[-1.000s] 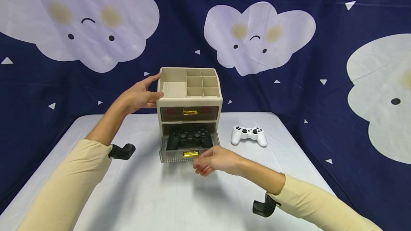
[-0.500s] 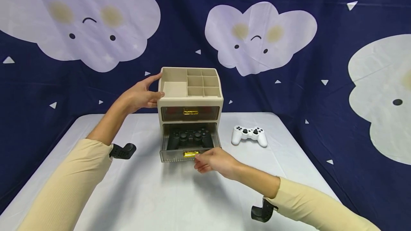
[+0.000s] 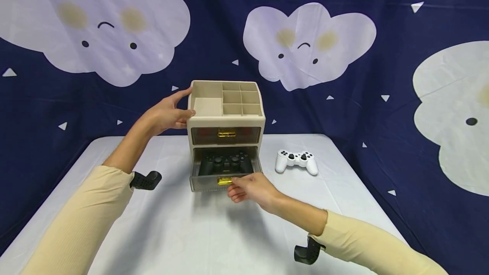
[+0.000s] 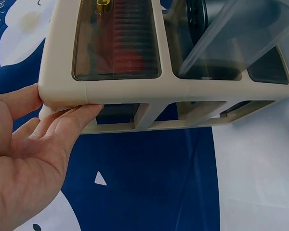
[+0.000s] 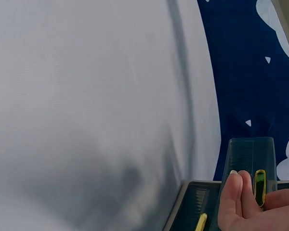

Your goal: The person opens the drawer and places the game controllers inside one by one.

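Note:
A cream desktop drawer organizer (image 3: 226,121) stands on the table. Its lower clear drawer (image 3: 206,183) is pulled out, with a black game controller (image 3: 226,164) lying inside. The fingers of my right hand (image 3: 257,189) pinch the drawer's gold handle (image 5: 260,187); the handle shows between fingers and thumb in the right wrist view. My left hand (image 3: 164,116) rests on the organizer's left side, thumb by the upper front corner and fingers stretched along the side (image 4: 62,126). The upper drawer (image 3: 208,136) is closed, with something reddish behind its tinted front.
A white game controller (image 3: 296,161) lies on the white table (image 3: 172,232), right of the organizer. Divided compartments (image 3: 241,97) form the organizer's top. Behind the table hangs a dark blue cloth (image 3: 214,33) printed with clouds.
My right hand has moved slightly left and up onto the gold handle. The lower drawer's front has shifted a little toward the organizer. My left hand stays in place.

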A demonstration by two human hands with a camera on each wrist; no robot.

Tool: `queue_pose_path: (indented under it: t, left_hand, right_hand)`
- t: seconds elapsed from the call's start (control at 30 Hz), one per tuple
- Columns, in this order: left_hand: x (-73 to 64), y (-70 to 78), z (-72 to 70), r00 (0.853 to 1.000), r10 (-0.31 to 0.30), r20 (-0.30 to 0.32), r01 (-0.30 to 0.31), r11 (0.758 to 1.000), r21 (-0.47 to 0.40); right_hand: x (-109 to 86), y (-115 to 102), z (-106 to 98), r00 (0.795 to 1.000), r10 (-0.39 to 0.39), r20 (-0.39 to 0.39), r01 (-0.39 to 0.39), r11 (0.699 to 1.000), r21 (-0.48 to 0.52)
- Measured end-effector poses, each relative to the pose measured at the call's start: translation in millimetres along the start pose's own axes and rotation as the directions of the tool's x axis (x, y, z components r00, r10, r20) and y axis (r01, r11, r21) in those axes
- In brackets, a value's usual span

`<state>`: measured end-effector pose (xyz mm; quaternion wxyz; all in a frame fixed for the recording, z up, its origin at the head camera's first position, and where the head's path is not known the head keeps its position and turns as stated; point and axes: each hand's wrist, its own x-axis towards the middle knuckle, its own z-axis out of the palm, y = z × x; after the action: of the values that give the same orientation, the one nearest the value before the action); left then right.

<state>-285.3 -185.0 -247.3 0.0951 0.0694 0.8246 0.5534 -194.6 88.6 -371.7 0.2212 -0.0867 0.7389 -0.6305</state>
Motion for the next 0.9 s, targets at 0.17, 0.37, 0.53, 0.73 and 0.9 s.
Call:
queue_pose_path:
  t: [0.17,0.37,0.53,0.73,0.9]
  left_hand:
    - [0.1,-0.9,-0.5,1.0,-0.002,-0.005,0.001,1.0,-0.003]
    - [-0.2,-1.4,0.0,1.0,0.0,-0.004,0.0,1.0,0.001]
    - [-0.9,-1.9,0.7,1.0,0.0,-0.005,0.0,1.0,0.01]
    - [-1.7,-0.6,0.4,1.0,0.001,0.0,-0.001,1.0,0.014]
    - [-2.1,0.9,-1.1,1.0,0.002,0.007,-0.002,1.0,0.009]
  right_hand:
    - [5.7,-3.0,0.1,1.0,0.011,-0.01,-0.011,1.0,-0.008]
    - [17.7,-2.9,-3.1,0.999,0.006,-0.044,-0.006,1.0,-0.007]
    - [28.3,-3.3,-6.3,0.999,0.012,-0.047,-0.012,1.0,-0.001]
    - [40.2,-6.9,-10.2,0.998,0.014,-0.061,-0.014,1.0,0.009]
    - [48.5,-9.9,-11.9,0.998,0.009,-0.06,-0.009,1.0,0.005]
